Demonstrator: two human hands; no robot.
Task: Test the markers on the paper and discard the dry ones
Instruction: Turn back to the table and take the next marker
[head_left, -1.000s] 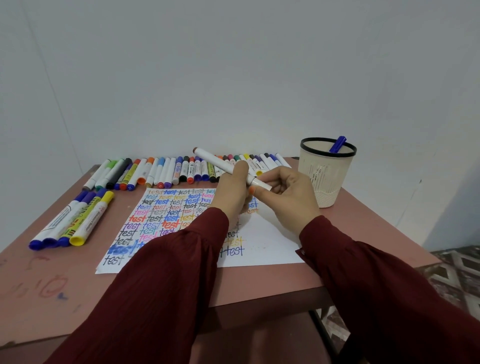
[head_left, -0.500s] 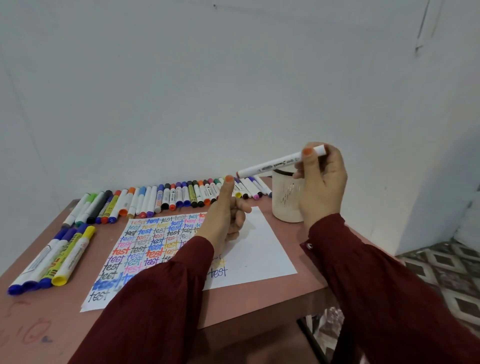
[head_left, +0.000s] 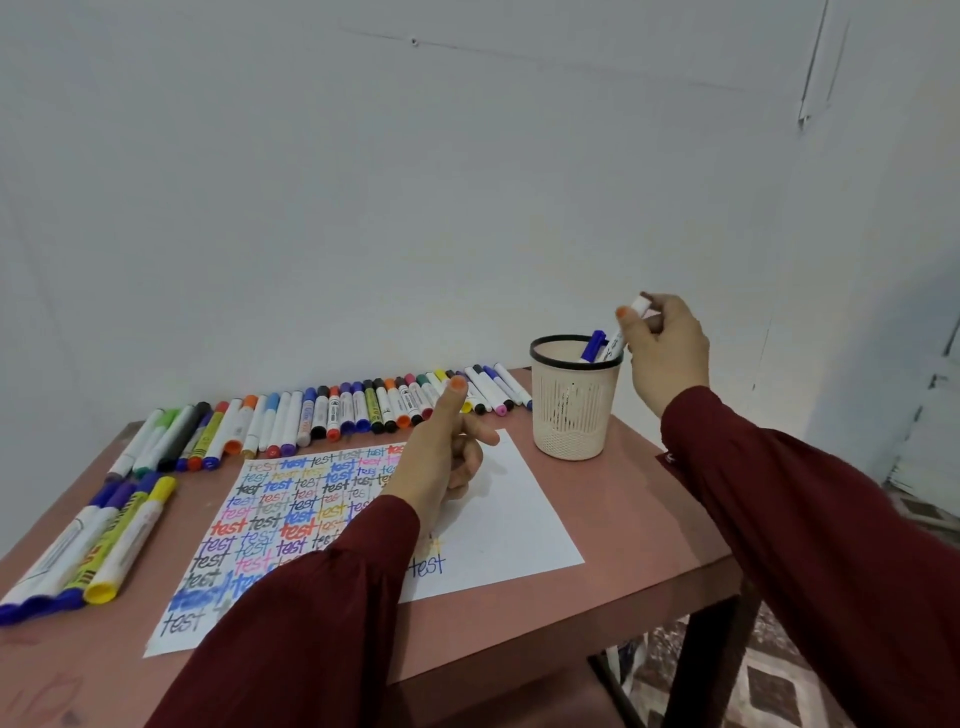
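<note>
Over cup (head_left: 571, 415), marker (head_left: 617, 338) near-upright, lower end inside

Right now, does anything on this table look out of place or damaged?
Nothing spilled or broken. The table has faint red scribbles at its near-left corner, and the paper has one smeared blue word at lower left. The right hand holds a marker at the cup, as expected.

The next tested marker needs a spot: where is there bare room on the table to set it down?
Bare table lies right of the paper, in front of the cup, out to the right edge. The paper's blank right part is free, and so is the front left corner. Crowded: the marker row along the back and the four markers left of the paper.
</note>
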